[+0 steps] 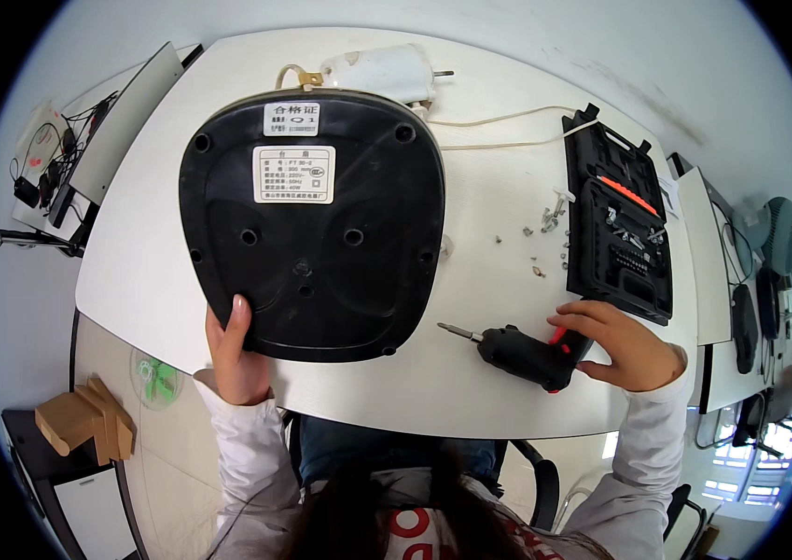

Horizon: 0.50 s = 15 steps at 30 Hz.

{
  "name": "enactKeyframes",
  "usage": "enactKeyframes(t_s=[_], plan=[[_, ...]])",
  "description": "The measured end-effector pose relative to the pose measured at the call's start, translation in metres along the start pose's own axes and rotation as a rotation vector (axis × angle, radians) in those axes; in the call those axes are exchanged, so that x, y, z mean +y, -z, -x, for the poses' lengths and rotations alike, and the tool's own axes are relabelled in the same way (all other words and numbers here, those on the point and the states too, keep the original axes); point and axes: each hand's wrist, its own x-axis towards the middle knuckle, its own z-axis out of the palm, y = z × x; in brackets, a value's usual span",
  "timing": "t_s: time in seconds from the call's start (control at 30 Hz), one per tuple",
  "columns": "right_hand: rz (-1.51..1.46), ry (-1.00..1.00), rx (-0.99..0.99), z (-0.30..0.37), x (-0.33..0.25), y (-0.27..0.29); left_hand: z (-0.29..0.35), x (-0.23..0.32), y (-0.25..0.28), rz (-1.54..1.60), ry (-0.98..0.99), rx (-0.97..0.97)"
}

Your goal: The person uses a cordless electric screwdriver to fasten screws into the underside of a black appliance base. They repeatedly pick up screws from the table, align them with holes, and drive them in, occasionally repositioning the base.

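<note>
Maybe screw time: left hand [243,366] grips black plastic base [359,289].
At right hand [629,353], grip unclear: black-and-red power screwdriver [525,358]; next probably needs tight hold.

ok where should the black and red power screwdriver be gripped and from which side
Probably around its angled black plastic handle, from the right: the slim metal bit points left, away from that approach, and the handle bends off the barrel right where the bare right hand is.

White table [135,252], black-and-red power screwdriver [522,357], open black tool case [599,224], screws [550,222] (loosely scattered)
</note>
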Motion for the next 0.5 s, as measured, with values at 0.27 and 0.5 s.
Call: enactKeyframes(t_s=[0.27,0.5], plan=[[0.039,-0.073,0.384,-0.077,0.008,-0.01,0.001,0.0,-0.004,-0.049,0.012,0.024],[0.121,-0.154,0.471,-0.128,0.019,-0.028,0.001,0.0,-0.002,-0.126,-0.005,-0.003]])
